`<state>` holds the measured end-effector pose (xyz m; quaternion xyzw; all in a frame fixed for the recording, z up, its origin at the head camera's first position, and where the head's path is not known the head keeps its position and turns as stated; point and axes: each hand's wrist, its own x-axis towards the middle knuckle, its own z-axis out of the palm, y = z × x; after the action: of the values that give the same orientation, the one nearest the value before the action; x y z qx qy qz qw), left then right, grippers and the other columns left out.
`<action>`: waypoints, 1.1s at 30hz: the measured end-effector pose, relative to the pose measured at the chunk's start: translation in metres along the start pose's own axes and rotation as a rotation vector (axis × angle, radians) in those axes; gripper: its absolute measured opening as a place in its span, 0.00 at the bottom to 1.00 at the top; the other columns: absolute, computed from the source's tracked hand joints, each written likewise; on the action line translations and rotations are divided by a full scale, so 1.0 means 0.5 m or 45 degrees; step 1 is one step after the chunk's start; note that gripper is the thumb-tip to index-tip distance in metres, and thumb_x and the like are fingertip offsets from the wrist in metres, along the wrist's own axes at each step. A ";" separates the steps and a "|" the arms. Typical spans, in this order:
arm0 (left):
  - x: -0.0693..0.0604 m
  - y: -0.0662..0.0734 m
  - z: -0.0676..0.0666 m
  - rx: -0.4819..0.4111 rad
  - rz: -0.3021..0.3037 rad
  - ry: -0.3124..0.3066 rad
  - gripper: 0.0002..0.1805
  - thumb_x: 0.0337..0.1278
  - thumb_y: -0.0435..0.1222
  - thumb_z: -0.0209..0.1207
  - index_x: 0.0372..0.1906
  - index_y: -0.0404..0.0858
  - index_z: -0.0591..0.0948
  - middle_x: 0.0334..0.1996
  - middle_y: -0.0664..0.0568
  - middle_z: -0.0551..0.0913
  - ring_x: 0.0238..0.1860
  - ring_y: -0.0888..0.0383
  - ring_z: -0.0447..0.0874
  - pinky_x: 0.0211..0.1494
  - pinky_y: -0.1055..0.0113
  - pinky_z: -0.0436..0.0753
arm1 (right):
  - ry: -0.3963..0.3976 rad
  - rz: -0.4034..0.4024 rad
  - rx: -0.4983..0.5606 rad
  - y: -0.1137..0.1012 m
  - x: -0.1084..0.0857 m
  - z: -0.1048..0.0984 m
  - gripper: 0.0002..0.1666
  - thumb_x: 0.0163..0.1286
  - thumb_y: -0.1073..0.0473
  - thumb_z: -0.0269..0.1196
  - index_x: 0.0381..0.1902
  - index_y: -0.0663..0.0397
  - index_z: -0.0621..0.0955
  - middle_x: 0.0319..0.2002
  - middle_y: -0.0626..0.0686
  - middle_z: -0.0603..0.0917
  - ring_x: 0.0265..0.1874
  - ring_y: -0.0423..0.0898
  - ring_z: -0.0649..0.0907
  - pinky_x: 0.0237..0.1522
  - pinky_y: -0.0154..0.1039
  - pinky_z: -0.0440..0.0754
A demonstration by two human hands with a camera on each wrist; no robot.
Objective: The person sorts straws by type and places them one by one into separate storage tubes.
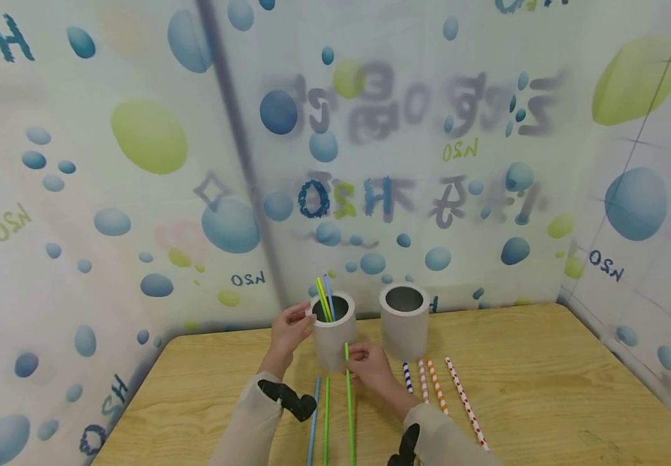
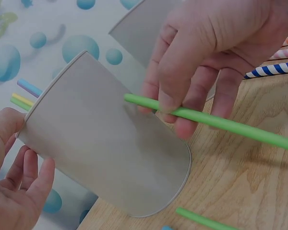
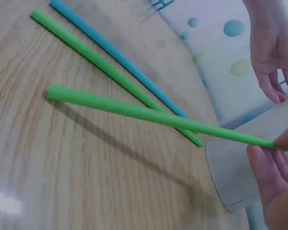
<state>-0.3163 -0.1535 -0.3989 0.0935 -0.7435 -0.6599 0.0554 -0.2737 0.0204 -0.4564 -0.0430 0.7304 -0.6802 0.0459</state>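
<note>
One bright-green, smooth, thin straw is slanting at the lower centre of the head frame. I am watching from far: the right hand is pinching it near its upper end, thumb pressing against fingers, perhaps for leaving its length free. Whether its far end is touching the wooden table, I cannot tell. The left hand is touching the rim of the pale-grey round cup with loosely bent fingers, not wrapping it, probably for steadying. Several coloured straws are leaning inside. Patterned paper-like straws are lying lower right, seemingly kept apart from plain ones.
</note>
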 end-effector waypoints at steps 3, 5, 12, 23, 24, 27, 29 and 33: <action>0.000 0.000 -0.001 0.003 -0.007 0.004 0.19 0.55 0.31 0.59 0.54 0.37 0.77 0.48 0.40 0.73 0.50 0.47 0.72 0.49 0.57 0.79 | -0.041 -0.019 0.031 -0.013 -0.003 -0.002 0.15 0.55 0.72 0.58 0.43 0.71 0.75 0.30 0.54 0.78 0.30 0.50 0.83 0.30 0.46 0.83; 0.001 0.000 0.000 0.001 -0.013 0.005 0.19 0.55 0.32 0.59 0.54 0.37 0.77 0.48 0.40 0.73 0.50 0.47 0.72 0.49 0.57 0.79 | -0.050 -0.029 0.071 -0.020 -0.003 -0.005 0.16 0.55 0.72 0.58 0.44 0.71 0.74 0.31 0.53 0.77 0.31 0.52 0.83 0.31 0.46 0.84; 0.001 0.000 0.001 0.004 -0.017 0.001 0.19 0.55 0.32 0.59 0.54 0.38 0.77 0.48 0.40 0.72 0.48 0.47 0.73 0.49 0.57 0.79 | 0.009 -0.136 0.200 -0.058 0.012 -0.020 0.17 0.55 0.73 0.58 0.44 0.74 0.74 0.28 0.50 0.76 0.29 0.51 0.84 0.28 0.45 0.84; 0.003 0.000 -0.002 -0.004 -0.012 -0.010 0.19 0.55 0.31 0.59 0.54 0.37 0.77 0.47 0.40 0.73 0.48 0.48 0.72 0.49 0.58 0.79 | 0.088 -0.282 0.153 -0.149 0.056 -0.039 0.14 0.55 0.75 0.59 0.42 0.73 0.76 0.27 0.54 0.78 0.26 0.50 0.84 0.26 0.44 0.84; 0.003 0.001 -0.002 -0.003 -0.017 -0.011 0.19 0.55 0.31 0.59 0.54 0.37 0.77 0.48 0.40 0.72 0.48 0.48 0.72 0.49 0.58 0.79 | 0.089 -0.295 0.141 -0.152 0.064 -0.039 0.14 0.55 0.74 0.59 0.42 0.72 0.77 0.28 0.54 0.78 0.26 0.50 0.84 0.25 0.42 0.84; 0.005 0.002 -0.003 -0.008 -0.031 -0.011 0.19 0.54 0.31 0.59 0.54 0.37 0.77 0.48 0.40 0.72 0.48 0.48 0.72 0.49 0.57 0.79 | 0.069 -0.322 0.124 -0.177 0.079 -0.044 0.14 0.57 0.74 0.58 0.43 0.70 0.76 0.29 0.55 0.78 0.30 0.54 0.84 0.27 0.42 0.84; 0.005 0.002 -0.002 -0.016 -0.036 -0.009 0.19 0.54 0.30 0.60 0.53 0.37 0.77 0.47 0.40 0.73 0.48 0.48 0.73 0.48 0.58 0.79 | 0.064 -0.347 0.112 -0.192 0.090 -0.047 0.15 0.57 0.73 0.58 0.44 0.70 0.76 0.30 0.55 0.77 0.31 0.55 0.84 0.27 0.42 0.84; 0.003 0.002 -0.001 -0.021 -0.033 -0.015 0.20 0.53 0.30 0.60 0.53 0.36 0.77 0.47 0.40 0.73 0.47 0.48 0.73 0.48 0.58 0.80 | 0.057 -0.351 0.102 -0.221 0.108 -0.054 0.15 0.59 0.72 0.58 0.46 0.68 0.76 0.31 0.54 0.76 0.34 0.58 0.83 0.29 0.43 0.84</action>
<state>-0.3176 -0.1543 -0.3980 0.0987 -0.7372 -0.6671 0.0431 -0.3306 0.0323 -0.3447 -0.1258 0.6908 -0.7093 -0.0625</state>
